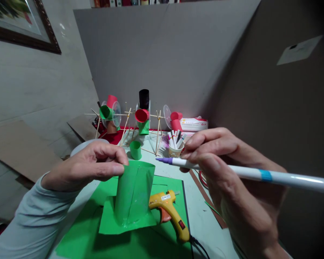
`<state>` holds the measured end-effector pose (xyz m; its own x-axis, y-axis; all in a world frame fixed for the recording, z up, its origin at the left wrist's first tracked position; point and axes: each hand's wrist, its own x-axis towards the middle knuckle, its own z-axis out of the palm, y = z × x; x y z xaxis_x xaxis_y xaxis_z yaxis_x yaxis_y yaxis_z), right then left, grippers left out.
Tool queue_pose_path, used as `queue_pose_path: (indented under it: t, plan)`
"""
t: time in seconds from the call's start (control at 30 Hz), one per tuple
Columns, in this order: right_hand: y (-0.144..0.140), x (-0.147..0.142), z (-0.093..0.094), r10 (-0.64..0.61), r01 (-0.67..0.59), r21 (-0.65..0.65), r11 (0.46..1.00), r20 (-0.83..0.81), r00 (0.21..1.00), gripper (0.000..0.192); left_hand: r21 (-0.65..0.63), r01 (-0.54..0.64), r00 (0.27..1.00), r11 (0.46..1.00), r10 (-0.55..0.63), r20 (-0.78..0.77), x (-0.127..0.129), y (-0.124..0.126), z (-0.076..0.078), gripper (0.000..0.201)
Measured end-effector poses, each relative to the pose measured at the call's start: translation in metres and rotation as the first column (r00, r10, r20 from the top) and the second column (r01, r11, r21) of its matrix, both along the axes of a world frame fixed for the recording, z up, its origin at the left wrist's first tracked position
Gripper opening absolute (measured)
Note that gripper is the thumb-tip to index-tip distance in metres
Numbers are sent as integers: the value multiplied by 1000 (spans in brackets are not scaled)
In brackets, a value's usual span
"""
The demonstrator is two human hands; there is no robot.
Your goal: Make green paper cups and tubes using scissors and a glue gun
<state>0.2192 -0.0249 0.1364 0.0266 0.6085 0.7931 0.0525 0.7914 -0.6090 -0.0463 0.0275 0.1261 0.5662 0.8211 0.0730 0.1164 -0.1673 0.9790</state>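
Between thumb and fingers, my left hand (97, 163) pinches the top rim of a green paper tube (133, 194). The tube stands upright on a square green paper base (108, 217), with a seam down its side and glossy glue marks at its foot. My right hand (229, 180) grips a white marker (245, 172) with a purple tip and a blue band. Its tip points left, close to the tube's upper right edge and apart from it in the picture. Just behind the tube lies a yellow hot glue gun (171, 212) with an orange trigger.
Green sheets (81, 230) cover the table's near part. Further back are a small green paper ring (135, 150), a cup of markers (175, 151) and stick frames (158, 133) carrying coloured paper tubes (142, 116). A grey panel (164, 54) rises behind. The glue gun's cord (201, 246) runs off the front.
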Motion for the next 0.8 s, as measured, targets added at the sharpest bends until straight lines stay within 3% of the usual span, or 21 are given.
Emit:
queue_pose_path:
  t: [0.13,0.3,0.4,0.63,0.8]
  plan:
    - [-1,7,4,9,-13,-38,999,-103,995,12,47,-3,999,999,5,-42,3,4,0,24]
    - [-2,14,11,-20,14,-41,999,-154,988,10,270,-117,950,956,187,-250,17,17,-7,12]
    - [-3,16,14,-30,21,-56,998,-159,987,11,292,-143,930,946,229,-286,25,25,-14,10]
    - [-2,19,16,-44,43,-7,999,-178,983,12,132,-170,966,977,191,-172,33,40,-27,3]
    - [-5,23,21,-46,37,-52,998,-190,981,12,24,-58,998,998,58,-13,25,42,-34,33]
